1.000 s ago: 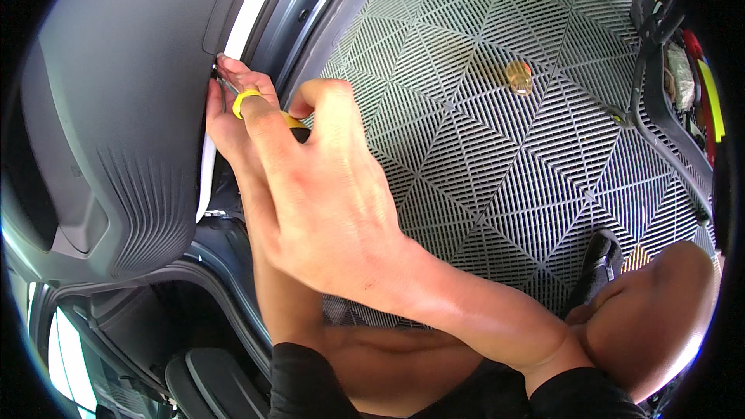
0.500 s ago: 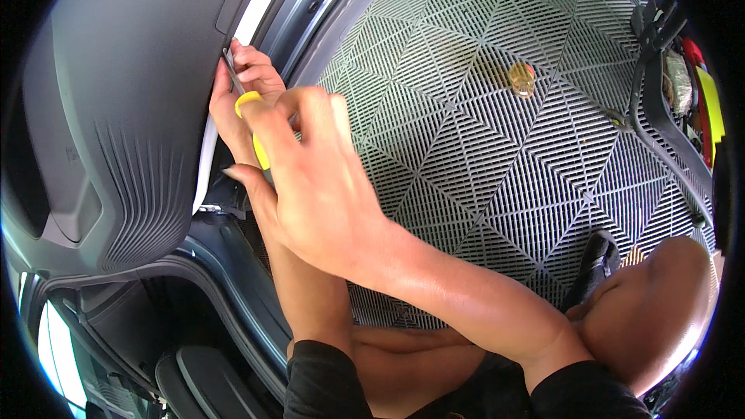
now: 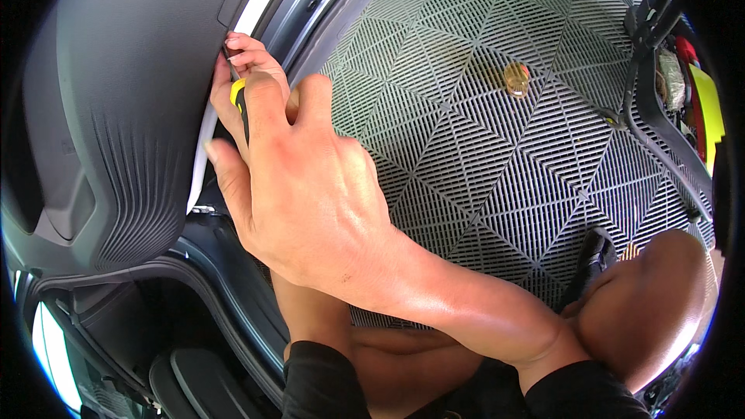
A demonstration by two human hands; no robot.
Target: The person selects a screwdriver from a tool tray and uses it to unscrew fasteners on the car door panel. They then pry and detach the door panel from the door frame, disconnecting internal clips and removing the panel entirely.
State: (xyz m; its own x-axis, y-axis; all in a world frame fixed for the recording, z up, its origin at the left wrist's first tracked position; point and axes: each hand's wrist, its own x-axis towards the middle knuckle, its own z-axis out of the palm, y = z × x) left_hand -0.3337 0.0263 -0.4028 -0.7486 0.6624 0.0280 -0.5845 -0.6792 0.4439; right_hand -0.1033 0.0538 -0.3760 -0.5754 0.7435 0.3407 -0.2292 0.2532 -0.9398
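A screwdriver [image 3: 237,93] with a yellow and black handle points at the edge of a dark grey car door panel [image 3: 155,54]. My right hand [image 3: 310,186] is closed round its handle, the thumb held off to the side. Beneath and beyond it, my left hand [image 3: 260,66] lies against the door edge, thumb and curled fingers on either side of the metal shaft near the tip. Part of the left hand is covered by the right, and what the tip touches is hidden between the fingers. A white strip [image 3: 260,4] runs along the panel's edge.
A clear yellowish container [image 3: 517,79] stands on the grey slatted floor tiles [image 3: 466,163]. At the right is a black-framed stand [image 3: 644,70] with red and yellow items. The car's door sill [image 3: 225,279] curves below the door; my bent knee [image 3: 660,302] is at lower right.
My right hand has turned on the screwdriver handle, showing its black part now, and its knuckles have rolled over. The left hand stays nearly in place at the door edge.
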